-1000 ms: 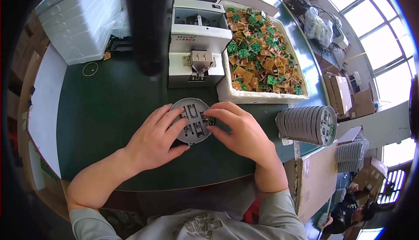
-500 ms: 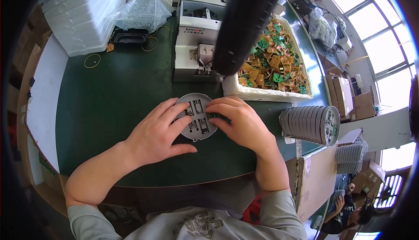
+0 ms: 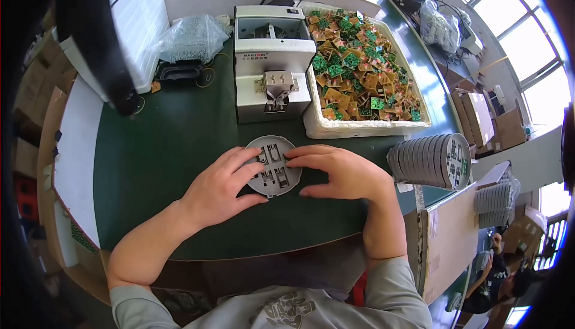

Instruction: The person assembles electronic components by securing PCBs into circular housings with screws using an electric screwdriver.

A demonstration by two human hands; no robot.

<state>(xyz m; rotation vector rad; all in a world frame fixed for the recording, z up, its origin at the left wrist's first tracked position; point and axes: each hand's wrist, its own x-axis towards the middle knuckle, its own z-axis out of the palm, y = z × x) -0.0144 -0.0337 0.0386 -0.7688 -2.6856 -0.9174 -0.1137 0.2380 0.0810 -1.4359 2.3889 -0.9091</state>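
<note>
A round grey plastic housing (image 3: 292, 177) lies on the dark green tabletop, its cut-out side with dark slots facing up. My left hand (image 3: 221, 186) holds it from the left, with fingers over its left part and the thumb at the lower rim. From the right, my right hand (image 3: 350, 174) reaches its edge with outstretched fingers, the thumb apart and nothing gripped. Part of the housing is hidden under my fingers. At upper left hangs a long black tool (image 3: 99, 47), blurred, its tip above the table.
Behind the housing stands a white and grey machine (image 3: 274, 59). Beside it, a white foam box (image 3: 365, 126) holds many small circuit boards. Similar grey housings (image 3: 428, 160) form a row at right. A black tray (image 3: 179, 70) and a clear bag (image 3: 194, 38) sit at far left.
The black tool has swung from in front of the machine to the upper left. My right thumb has moved away from the housing and that hand has opened. The whole view has shifted slightly.
</note>
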